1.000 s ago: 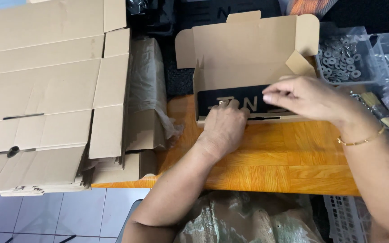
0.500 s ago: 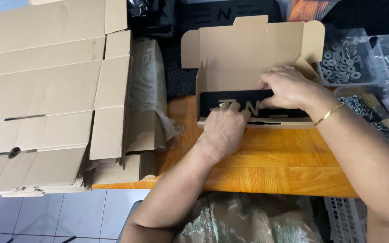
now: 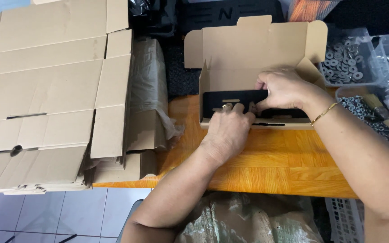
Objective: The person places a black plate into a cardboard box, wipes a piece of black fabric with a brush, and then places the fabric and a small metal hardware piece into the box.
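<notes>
head view: an orange wooden table [image 3: 266,166] stands over pale floor tiles [image 3: 64,211]. one open cardboard box [image 3: 257,49] sits on it, holding one black plate [image 3: 230,100]. the left hand [image 3: 227,130] presses the plate, fingers curled; the right hand [image 3: 284,87] pinches it. flat cartons [image 3: 46,90] are stacked left; three washer trays [image 3: 345,60] sit right.

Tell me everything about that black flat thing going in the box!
The black plate is flat, long and thin, matte like painted metal, with small slots cut through. It lies lengthwise inside the open cardboard box on the orange table. The left hand presses its near edge; the right hand covers its right part.
</notes>
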